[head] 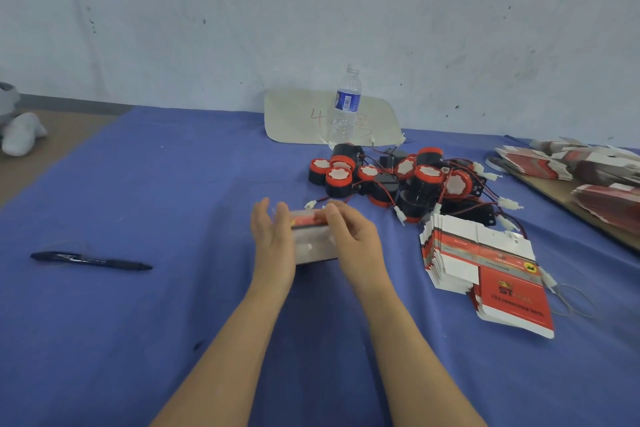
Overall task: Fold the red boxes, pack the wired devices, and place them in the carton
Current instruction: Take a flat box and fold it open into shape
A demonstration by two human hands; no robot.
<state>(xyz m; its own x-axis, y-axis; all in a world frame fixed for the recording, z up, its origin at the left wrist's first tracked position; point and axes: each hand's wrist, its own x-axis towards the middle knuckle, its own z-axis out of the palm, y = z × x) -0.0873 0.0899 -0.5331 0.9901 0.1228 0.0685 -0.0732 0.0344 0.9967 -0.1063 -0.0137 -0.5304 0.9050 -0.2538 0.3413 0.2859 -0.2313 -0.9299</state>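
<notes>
A red and white box (311,239) is held between my two hands above the blue cloth, blurred by motion. My left hand (273,243) presses its left side with fingers fairly straight. My right hand (353,239) grips its right side, fingers curled over the top edge. A white connector on a red and black wire (311,203) sticks out behind the box. Behind it lies a pile of black and red wired devices (398,177). A fanned stack of flat red boxes (485,267) lies to the right. No carton is in view.
A water bottle (344,107) stands on a pale sheet (298,118) at the wall. A dark pen (90,260) lies on the left of the blue cloth (138,184). More flat red boxes (588,177) sit on a brown board at far right. Rubber bands (571,298) lie beside the stack.
</notes>
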